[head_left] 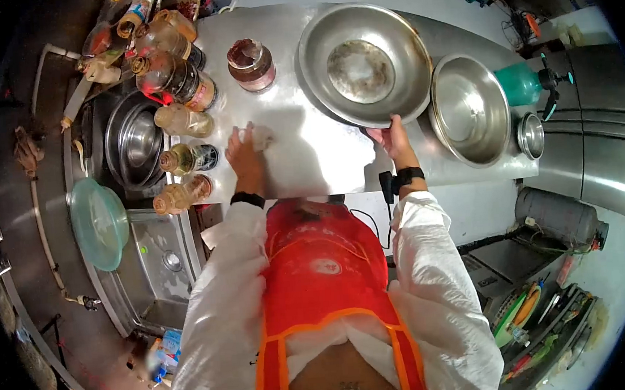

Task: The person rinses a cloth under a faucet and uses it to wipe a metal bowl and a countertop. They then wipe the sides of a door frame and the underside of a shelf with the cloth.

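My right hand (393,140) grips the near rim of a large metal basin (363,54), thumb over the edge. The basin looks empty, with a dull stained bottom. My left hand (244,155) rests on the steel table (288,160) with its fingers apart and nothing in it. Beyond my left hand stands an open jar (251,65) with dark red residue. A second metal basin (469,109) sits just right of the large one.
Several bottles (185,120) line the table's left side. Small metal bowls (531,136) and a green spray bottle (518,84) are at the right end. A sink (159,260) with a translucent green basin (99,224) lies to the left.
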A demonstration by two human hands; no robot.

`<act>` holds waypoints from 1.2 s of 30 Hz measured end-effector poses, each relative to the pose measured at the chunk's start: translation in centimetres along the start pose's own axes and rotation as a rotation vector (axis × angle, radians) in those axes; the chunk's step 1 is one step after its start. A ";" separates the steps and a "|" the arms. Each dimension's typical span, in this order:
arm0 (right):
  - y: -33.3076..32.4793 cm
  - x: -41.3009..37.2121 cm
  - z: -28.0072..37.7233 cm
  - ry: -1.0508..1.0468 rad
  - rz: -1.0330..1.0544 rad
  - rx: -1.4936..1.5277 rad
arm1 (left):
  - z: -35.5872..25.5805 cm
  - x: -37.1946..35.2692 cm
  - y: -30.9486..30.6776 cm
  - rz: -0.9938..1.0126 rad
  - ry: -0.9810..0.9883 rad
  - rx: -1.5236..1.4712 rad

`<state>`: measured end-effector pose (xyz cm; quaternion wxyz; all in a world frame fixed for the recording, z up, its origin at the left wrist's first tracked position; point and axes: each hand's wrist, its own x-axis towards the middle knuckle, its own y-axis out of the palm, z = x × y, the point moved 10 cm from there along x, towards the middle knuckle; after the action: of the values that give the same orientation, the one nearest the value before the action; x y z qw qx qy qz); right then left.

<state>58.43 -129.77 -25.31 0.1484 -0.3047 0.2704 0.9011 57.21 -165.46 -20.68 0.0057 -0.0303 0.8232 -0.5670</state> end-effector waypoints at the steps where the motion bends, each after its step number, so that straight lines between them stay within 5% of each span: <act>1: 0.4 0.1 0.6 0.000 0.019 -0.003 | 0.9 0.7 -0.4 -0.010 -0.071 -0.040; 4: 0.1 0.2 -0.6 -0.013 0.040 0.046 | 2.1 0.9 1.1 0.001 0.040 -0.145; 6: -1.5 -0.9 -1.7 -0.035 -0.197 -0.348 | 2.0 -0.2 2.9 0.074 0.076 -0.175; 8: 1.1 -5.4 0.4 -0.591 -0.340 -0.760 | -0.4 -2.8 3.2 0.041 0.157 -0.244; 10: 4.8 -8.5 -1.4 -0.619 -0.142 -1.054 | -4.6 -4.7 3.7 0.112 0.162 -0.151; 11: 5.7 -10.6 -3.0 -0.904 -0.028 -1.106 | -7.1 -5.5 4.1 0.088 0.242 -0.182; 12: 6.9 -12.2 -3.9 -0.925 0.010 -1.242 | -9.7 -6.2 4.7 0.061 0.318 -0.215; 13: 6.6 -11.2 -6.6 -0.707 0.136 -1.302 | -11.3 -6.4 7.5 0.066 0.319 -0.220; 15: 6.0 -12.8 -6.4 -0.730 0.219 -1.359 | -14.0 -8.1 18.5 0.472 0.357 -0.021; 18: 3.6 -14.7 -2.7 -0.965 0.222 -1.336 | -23.1 -9.6 12.6 0.517 0.489 -0.313; 19: 0.0 -12.3 -3.7 -0.816 0.090 -1.499 | -24.6 -10.2 11.2 0.462 0.662 -0.411; 21: -4.7 -10.8 -3.8 -0.646 -0.056 -1.645 | -24.6 -10.4 12.7 0.493 0.669 -0.377; 23: -4.6 -11.1 -3.3 -0.788 0.076 -1.583 | -24.8 -10.3 12.0 0.517 0.673 -0.334; 25: -2.8 -10.8 -3.0 -0.712 0.157 -1.540 | -26.0 -10.3 8.0 0.649 0.659 -0.477; 26: -1.4 -10.6 -3.5 -0.649 0.242 -1.502 | -25.2 -10.7 7.7 0.648 0.664 -0.469; 27: 1.1 -10.9 -4.9 -0.867 0.199 -1.722 | -23.4 -10.6 6.4 0.494 0.640 -0.446; 28: 1.1 -11.3 -6.0 -0.836 0.294 -1.563 | -21.4 -10.8 4.9 0.340 0.612 -0.424; 30: 3.9 -12.0 -9.1 -0.888 0.377 -1.509 | -15.2 -11.4 5.3 0.383 0.310 -0.321; 33: 8.2 -12.9 -14.7 -0.892 0.559 -1.366 | -8.7 -13.4 3.6 0.286 0.197 -0.239; 36: 10.6 -14.7 -15.6 -0.941 0.517 -1.418 | -5.1 -14.8 1.7 0.115 0.165 -0.247</act>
<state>72.52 -148.89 -22.25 -0.1874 0.1476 -0.3801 0.8936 71.67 -159.30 -20.85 -0.0335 0.0630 0.8847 -0.4607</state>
